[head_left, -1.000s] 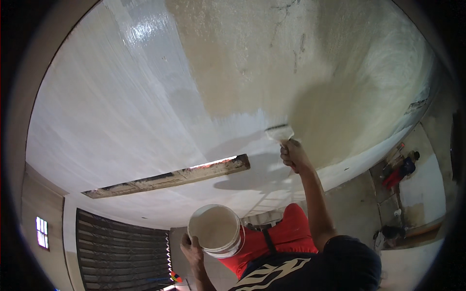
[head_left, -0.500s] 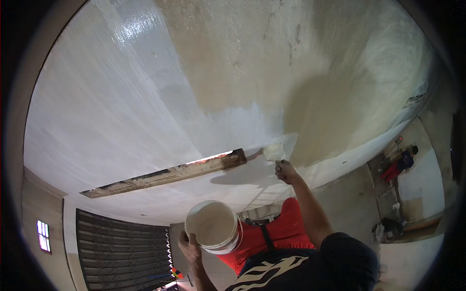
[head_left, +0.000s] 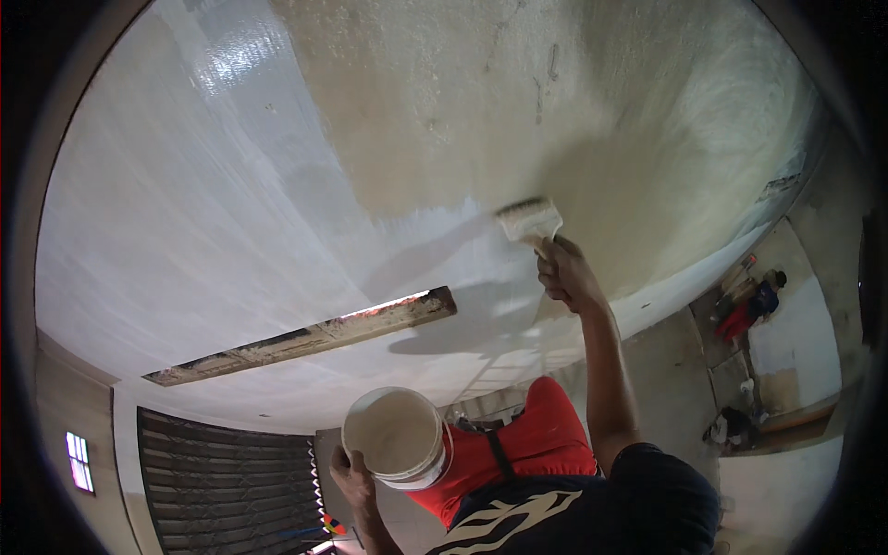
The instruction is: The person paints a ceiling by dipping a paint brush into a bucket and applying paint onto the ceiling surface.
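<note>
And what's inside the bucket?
Inside the bucket, only pale beige-grey shows, with no tool visible. I can't tell how full it is. The left hand covers a bit of its edge.

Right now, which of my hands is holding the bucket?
Your left hand, gripping the left edge of the pale bucket, low in the view; your right hand, higher up, grips the wide brush.
</note>
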`<action>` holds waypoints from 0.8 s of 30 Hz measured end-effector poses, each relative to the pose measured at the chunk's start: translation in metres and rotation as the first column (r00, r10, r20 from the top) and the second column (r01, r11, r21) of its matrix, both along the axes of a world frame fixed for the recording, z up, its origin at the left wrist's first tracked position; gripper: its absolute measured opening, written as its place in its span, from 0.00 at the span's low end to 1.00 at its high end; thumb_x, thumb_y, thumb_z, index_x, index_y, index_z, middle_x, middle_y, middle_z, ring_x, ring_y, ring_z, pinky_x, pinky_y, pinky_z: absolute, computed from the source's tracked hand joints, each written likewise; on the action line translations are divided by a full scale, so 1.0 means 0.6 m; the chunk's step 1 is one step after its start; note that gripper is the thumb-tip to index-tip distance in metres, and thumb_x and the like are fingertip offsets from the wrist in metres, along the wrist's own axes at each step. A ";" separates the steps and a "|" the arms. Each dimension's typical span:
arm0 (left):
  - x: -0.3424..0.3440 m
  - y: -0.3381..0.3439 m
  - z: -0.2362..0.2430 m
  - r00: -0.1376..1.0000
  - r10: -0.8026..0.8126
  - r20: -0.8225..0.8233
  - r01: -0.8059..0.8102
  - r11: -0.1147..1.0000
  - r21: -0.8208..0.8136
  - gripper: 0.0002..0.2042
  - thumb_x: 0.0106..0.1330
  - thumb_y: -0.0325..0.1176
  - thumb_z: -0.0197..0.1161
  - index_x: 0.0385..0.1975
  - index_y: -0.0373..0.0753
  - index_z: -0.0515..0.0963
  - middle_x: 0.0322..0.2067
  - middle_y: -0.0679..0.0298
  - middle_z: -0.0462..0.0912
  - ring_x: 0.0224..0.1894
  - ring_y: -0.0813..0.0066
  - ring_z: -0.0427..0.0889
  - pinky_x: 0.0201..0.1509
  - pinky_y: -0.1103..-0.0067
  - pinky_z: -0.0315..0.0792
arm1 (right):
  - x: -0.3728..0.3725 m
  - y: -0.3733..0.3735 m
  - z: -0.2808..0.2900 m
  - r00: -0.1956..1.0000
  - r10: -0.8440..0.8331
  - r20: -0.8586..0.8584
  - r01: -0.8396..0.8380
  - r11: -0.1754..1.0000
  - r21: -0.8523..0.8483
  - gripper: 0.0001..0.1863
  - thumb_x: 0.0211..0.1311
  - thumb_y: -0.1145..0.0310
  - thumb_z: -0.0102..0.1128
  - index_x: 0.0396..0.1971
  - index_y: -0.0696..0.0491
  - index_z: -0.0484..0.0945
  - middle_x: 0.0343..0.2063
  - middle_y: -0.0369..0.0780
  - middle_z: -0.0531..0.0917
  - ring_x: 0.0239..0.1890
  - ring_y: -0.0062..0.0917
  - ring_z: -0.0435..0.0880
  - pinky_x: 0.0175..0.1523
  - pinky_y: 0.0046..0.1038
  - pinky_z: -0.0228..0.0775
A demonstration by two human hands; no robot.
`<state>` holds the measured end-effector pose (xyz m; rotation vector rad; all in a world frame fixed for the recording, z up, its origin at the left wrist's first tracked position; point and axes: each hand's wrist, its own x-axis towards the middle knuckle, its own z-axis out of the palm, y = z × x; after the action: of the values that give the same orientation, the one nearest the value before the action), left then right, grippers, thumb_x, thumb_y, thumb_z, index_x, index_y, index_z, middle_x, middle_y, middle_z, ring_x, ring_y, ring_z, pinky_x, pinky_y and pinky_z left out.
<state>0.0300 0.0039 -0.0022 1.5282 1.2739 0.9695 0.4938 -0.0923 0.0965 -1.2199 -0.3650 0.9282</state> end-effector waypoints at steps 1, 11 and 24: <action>-0.006 0.003 -0.005 1.000 -0.007 -0.019 0.007 1.000 -0.012 0.21 0.64 0.46 0.57 0.29 0.28 0.75 0.23 0.64 0.71 0.30 0.76 0.66 0.33 0.75 0.60 | -0.008 -0.003 0.012 0.999 -0.040 0.013 0.040 0.998 0.049 0.11 0.73 0.59 0.50 0.30 0.47 0.68 0.14 0.26 0.62 0.10 0.10 0.56 0.11 0.17 0.43; 0.020 -0.002 0.018 1.000 0.026 0.009 -0.026 0.999 0.036 0.14 0.62 0.36 0.57 0.23 0.29 0.68 0.19 0.66 0.69 0.25 0.79 0.64 0.25 0.75 0.58 | 0.024 0.020 -0.362 0.972 -0.119 -0.203 0.073 0.972 -0.223 0.14 0.73 0.56 0.52 0.28 0.45 0.65 0.14 0.29 0.63 0.09 0.15 0.57 0.11 0.21 0.44; 0.007 0.003 0.006 1.000 0.006 0.028 -0.008 0.999 0.043 0.14 0.62 0.36 0.57 0.25 0.28 0.71 0.21 0.64 0.71 0.26 0.80 0.65 0.26 0.76 0.60 | 0.013 0.007 -0.117 0.983 -0.147 -0.107 0.148 0.989 0.003 0.13 0.73 0.57 0.51 0.30 0.47 0.66 0.14 0.28 0.62 0.10 0.12 0.56 0.12 0.19 0.43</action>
<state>0.0345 0.0055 0.0013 1.5393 1.2469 1.0253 0.5015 -0.0879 0.0261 -1.1659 -0.1910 0.8581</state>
